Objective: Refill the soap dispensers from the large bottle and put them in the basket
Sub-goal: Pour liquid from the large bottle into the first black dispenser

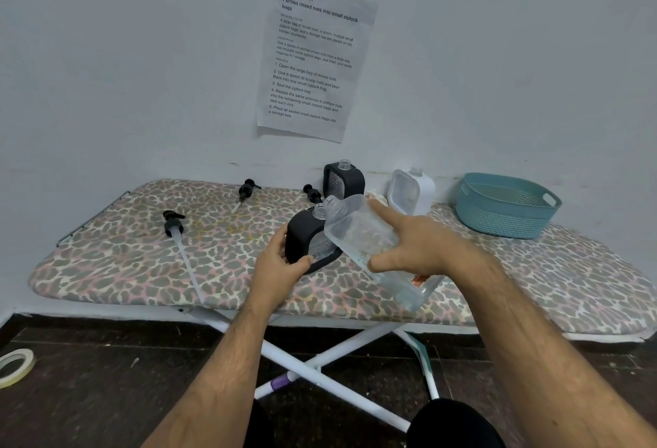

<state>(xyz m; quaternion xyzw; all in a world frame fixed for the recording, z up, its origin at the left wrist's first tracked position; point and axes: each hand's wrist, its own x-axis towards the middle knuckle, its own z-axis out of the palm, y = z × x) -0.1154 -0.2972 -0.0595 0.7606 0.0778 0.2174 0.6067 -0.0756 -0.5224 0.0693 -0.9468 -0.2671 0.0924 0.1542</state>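
My right hand (pixel 412 245) grips the large clear bottle (pixel 359 230), tilted with its open neck against the open neck of a black soap dispenser (pixel 302 237). My left hand (pixel 281 266) holds that dispenser's lower left side on the ironing board (pixel 142 255). A second black dispenser (pixel 343 179) stands open at the back by the wall. A white dispenser (pixel 412 191) stands to its right. The teal basket (pixel 505 204) sits at the far right and looks empty. Three black pump heads lie loose on the board: pump (pixel 174 225), pump (pixel 247 189), pump (pixel 312 192).
The board has a leopard-print cover and white crossed legs (pixel 320 358). A printed sheet (pixel 313 56) is taped to the wall behind. A roll of tape (pixel 16 366) lies on the dark floor at the left.
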